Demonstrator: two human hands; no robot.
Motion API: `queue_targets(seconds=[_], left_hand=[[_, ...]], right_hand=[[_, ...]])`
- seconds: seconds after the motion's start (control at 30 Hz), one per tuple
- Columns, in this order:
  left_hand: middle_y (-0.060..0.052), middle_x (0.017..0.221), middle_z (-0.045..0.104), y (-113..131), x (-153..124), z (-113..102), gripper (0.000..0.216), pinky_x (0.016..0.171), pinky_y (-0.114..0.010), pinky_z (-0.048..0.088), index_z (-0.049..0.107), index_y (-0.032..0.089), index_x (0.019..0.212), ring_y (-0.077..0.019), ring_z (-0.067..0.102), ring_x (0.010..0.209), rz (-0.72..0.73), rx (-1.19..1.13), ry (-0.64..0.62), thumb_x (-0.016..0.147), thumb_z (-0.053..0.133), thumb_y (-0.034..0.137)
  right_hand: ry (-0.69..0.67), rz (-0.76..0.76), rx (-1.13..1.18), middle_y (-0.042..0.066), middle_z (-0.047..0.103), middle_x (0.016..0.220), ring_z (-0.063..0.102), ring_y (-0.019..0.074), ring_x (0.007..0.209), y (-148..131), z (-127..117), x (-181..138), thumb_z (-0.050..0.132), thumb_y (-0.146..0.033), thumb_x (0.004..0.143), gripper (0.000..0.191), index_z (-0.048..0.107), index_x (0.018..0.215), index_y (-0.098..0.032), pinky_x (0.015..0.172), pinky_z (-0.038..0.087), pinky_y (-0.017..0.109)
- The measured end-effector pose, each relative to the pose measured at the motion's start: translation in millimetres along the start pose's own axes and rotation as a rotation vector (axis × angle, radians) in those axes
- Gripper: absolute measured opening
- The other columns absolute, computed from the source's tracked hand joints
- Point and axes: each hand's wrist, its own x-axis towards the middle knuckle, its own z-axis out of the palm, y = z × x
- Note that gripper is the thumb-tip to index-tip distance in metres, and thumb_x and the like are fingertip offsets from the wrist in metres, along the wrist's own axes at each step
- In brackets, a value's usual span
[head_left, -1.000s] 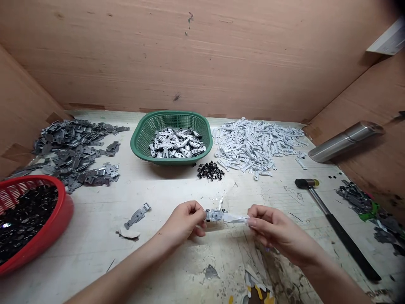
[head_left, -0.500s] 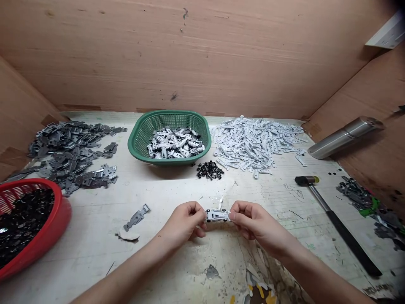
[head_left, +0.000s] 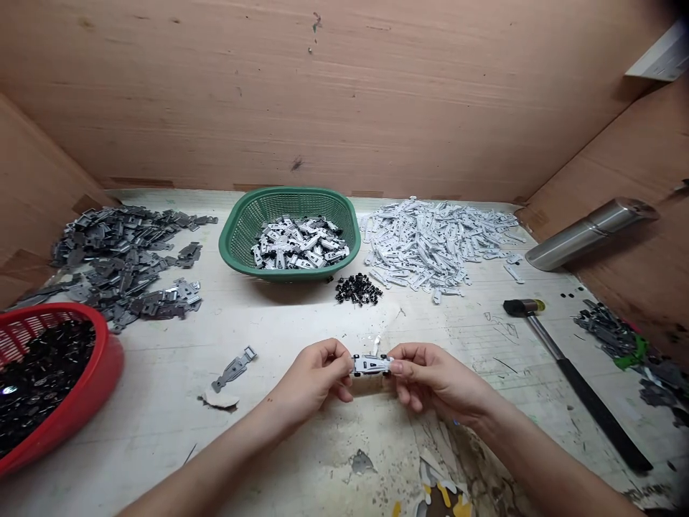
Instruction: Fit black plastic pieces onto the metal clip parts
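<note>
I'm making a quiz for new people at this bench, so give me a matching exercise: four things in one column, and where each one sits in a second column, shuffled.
Things
1. green basket
2. red basket
3. hammer
4. white part

Places
A. pinched between the left hand and the right hand
B. at the back, in the middle
C. near the left edge
D. lying flat, to the right of the hands

Pairs: 1-B, 2-C, 3-D, 4-A
</note>
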Motion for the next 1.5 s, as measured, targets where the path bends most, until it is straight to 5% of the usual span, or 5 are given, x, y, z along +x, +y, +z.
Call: queue_targets(seconds=[0.4,0.7,1.0,1.23,1.5], left_hand=[[0.003,0.063,0.050,3,-3,2,0.021,0.061,-0.028,0.047,0.044,0.018,0.072,-0.0111,0.053,0.055,0.021,0.113,-0.010,0.078,0.047,0.038],[-0.020,0.098,0.056,41,-26,-73,0.041,0.060,-0.040,0.044,0.053,0.011,0.095,-0.0378,0.056,0.086,-0.311,1.512,0.535,0.061,0.057,0.033],[-0.006,0.074,0.063,29,-14,-64,0.013,0.050,-0.026,0.035,0.052,0.020,0.073,-0.0227,0.059,0.066,-0.056,1.335,0.214,0.061,0.055,0.016],[0.002,0.050,0.057,-11,13,-25,0.018,0.043,-0.021,0.037,0.045,0.020,0.073,-0.0146,0.056,0.046,0.114,0.533,0.108,0.075,0.051,0.037],[0.001,0.055,0.057,-11,12,-15,0.024,0.041,-0.020,0.040,0.050,0.018,0.072,-0.0110,0.052,0.045,0.080,0.320,0.098,0.072,0.056,0.041]], right_hand=[[0.047,-0.140,-0.053,-0.005,0.054,0.051,0.043,0.0023,0.039,10,10,1,0.067,-0.039,0.074,0.030,0.048,0.072,-0.015,0.035,0.025,0.012],[0.079,-0.552,-0.218,-0.001,0.058,0.064,0.052,0.0065,0.050,-71,33,46,0.064,-0.037,0.077,0.024,0.055,0.076,-0.015,0.044,0.040,0.018],[0.550,-0.629,-1.438,0.006,0.060,0.060,0.059,0.0181,0.061,-106,28,95,0.054,-0.039,0.082,0.030,0.056,0.064,-0.016,0.054,0.046,0.029],[0.445,-0.870,-1.664,0.014,0.050,0.125,0.044,0.0294,0.115,-44,3,95,0.055,-0.024,0.083,0.035,0.054,0.118,-0.020,0.087,0.044,0.044],[0.384,-1.069,-1.694,0.011,0.064,0.105,0.051,0.0237,0.098,-17,-16,58,0.041,-0.013,0.090,0.025,0.064,0.099,-0.017,0.081,0.046,0.040]])
